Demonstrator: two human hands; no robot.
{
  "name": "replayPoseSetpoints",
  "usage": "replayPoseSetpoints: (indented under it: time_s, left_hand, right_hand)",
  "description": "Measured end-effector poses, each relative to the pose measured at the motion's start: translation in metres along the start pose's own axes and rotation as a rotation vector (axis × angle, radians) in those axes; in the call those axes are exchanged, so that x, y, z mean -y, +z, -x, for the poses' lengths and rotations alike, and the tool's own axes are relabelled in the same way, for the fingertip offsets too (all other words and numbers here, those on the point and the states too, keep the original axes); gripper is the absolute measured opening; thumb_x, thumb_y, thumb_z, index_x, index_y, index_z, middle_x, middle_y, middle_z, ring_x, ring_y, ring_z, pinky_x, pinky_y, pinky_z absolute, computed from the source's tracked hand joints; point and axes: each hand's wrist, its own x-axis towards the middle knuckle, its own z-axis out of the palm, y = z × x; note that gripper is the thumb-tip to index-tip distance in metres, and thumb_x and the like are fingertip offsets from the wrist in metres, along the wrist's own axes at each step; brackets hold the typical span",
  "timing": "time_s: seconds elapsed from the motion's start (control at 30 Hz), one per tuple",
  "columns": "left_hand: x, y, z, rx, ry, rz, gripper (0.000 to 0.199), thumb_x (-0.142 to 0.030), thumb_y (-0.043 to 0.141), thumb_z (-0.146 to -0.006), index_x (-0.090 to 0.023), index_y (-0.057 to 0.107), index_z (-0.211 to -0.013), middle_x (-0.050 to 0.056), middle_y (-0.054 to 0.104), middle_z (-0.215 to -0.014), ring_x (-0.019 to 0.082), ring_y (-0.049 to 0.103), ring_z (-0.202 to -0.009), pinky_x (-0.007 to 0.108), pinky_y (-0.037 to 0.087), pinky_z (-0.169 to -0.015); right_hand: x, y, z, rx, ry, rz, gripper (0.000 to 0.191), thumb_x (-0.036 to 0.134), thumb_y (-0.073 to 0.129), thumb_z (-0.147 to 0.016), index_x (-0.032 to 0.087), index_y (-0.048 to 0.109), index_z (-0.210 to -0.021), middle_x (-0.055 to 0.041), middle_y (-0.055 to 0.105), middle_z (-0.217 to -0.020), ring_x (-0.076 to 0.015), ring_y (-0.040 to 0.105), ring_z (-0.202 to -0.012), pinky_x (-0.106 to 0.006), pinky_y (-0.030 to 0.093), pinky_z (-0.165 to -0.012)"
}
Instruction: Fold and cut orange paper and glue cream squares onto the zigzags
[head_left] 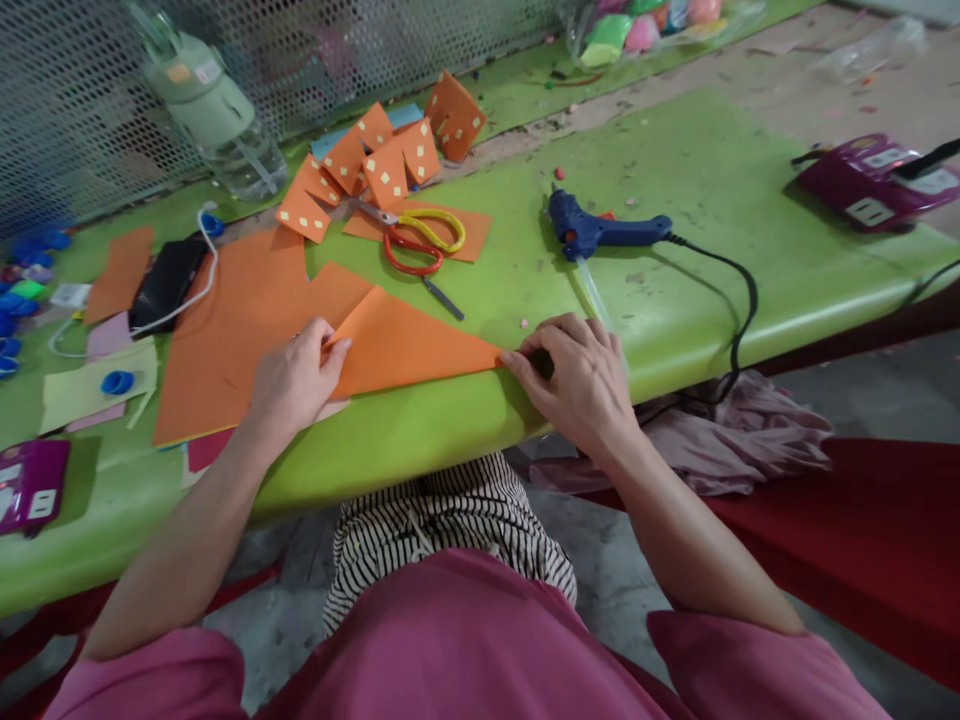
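A folded sheet of orange paper [412, 345] lies near the front edge of the green table, shaped into a long triangle. My left hand [300, 372] grips its left side, thumb on top and fingers curled at the edge. At the right tip, my right hand [574, 375] pinches the point of the paper between thumb and fingers. Larger orange paper [225, 320] is spread out under and behind my left hand. Just beyond the folded sheet rest scissors [420, 240] with red and yellow handles, partly on a small orange piece.
Cut orange pieces with pale squares [375, 160] stand behind the scissors. A blue glue gun [600, 228] lies to the right, its cord trailing off the table edge. At the back left is a water bottle [217, 110]; purple devices [874, 185] sit at both ends.
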Motion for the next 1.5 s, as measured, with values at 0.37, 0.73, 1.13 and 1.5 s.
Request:
replayPoseSetpoints:
  time_s: [0.37,0.73,1.13,1.5]
  left_hand:
    - [0.001,0.005,0.001,0.0,-0.03,-0.023,0.016,-0.037,0.052,-0.098,-0.022,0.056,-0.1,0.006,0.064,-0.079,0.027,0.065,-0.077,0.034,0.046,-0.067]
    - [-0.019,0.014,-0.002,-0.163,0.741,-0.04,0.04,-0.012,0.037,-0.101,-0.014,0.067,-0.126,0.014,0.062,-0.144,0.027,0.061,-0.127,0.046,0.049,-0.109]
    - [-0.035,0.042,0.011,-0.164,0.72,-0.161,0.052,-0.045,0.036,-0.106,-0.021,0.051,-0.149,0.016,0.049,-0.156,0.038,0.048,-0.142,0.061,0.042,-0.112]
    - [-0.039,0.039,0.019,-0.158,0.71,-0.228,0.052,-0.038,0.048,-0.103,-0.018,0.046,-0.151,0.016,0.047,-0.157,0.039,0.047,-0.142,0.06,0.04,-0.113]
  right_hand:
    - [0.003,-0.006,-0.002,0.084,-0.004,0.045,0.017,0.038,0.056,-0.094,0.023,0.063,-0.09,-0.0093,0.063,-0.098,-0.0276,0.054,-0.092,-0.042,0.039,-0.082]
    - [0.003,-0.006,0.003,0.063,-0.097,-0.006,0.021,0.036,0.054,-0.098,0.022,0.07,-0.097,-0.0092,0.07,-0.105,-0.0262,0.056,-0.096,-0.039,0.036,-0.081]
    - [0.003,-0.009,0.011,0.023,-0.251,-0.116,0.025,0.017,0.055,-0.1,0.025,0.071,-0.117,-0.0007,0.077,-0.119,-0.0201,0.063,-0.1,-0.038,0.038,-0.088]
    - [-0.006,-0.007,0.017,-0.108,-0.36,-0.123,0.024,0.016,0.06,-0.093,0.022,0.069,-0.114,-0.0035,0.08,-0.107,-0.0205,0.065,-0.093,-0.041,0.041,-0.086]
